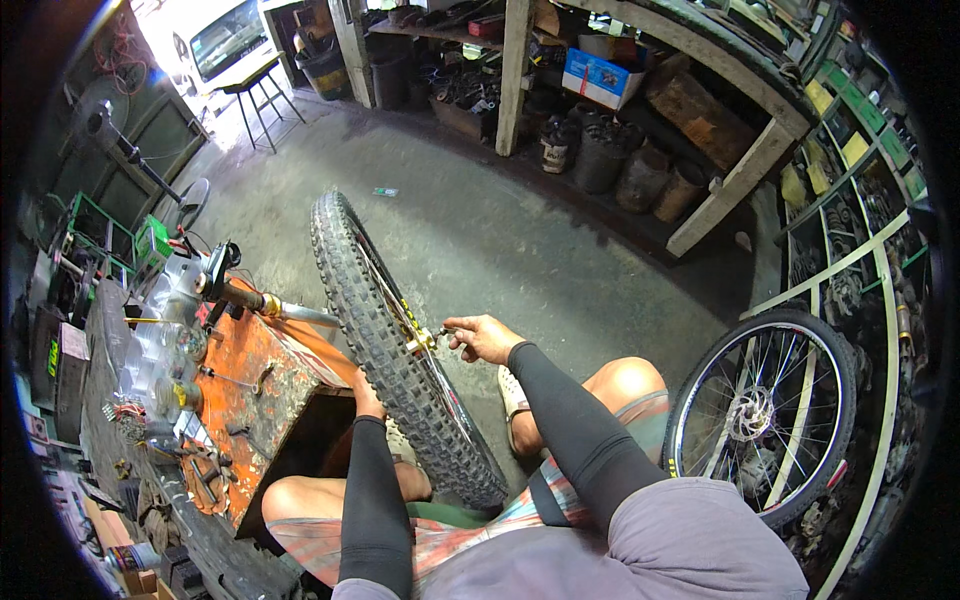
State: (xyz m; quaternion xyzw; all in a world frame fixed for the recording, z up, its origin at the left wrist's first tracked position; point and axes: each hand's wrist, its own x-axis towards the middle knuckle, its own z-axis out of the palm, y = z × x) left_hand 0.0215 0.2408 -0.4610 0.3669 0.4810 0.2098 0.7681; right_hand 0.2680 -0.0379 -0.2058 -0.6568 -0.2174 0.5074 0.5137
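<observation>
A bicycle wheel with a knobby black tyre stands upright between my knees, tilted slightly. My right hand is at its gold-coloured hub, with thumb and fingers pinched at the axle end on a small dark piece that I cannot make out. On the wheel's left side, my left hand is close against the tyre; the tyre hides its fingers. Just left of the wheel, a metal tube clamp rises above the worn orange box.
A second bicycle wheel with a disc rotor leans against the rack at my right. Tools and clear plastic bottles crowd the left bench. Buckets and a blue box sit under the far wooden bench. A stool stands near the doorway.
</observation>
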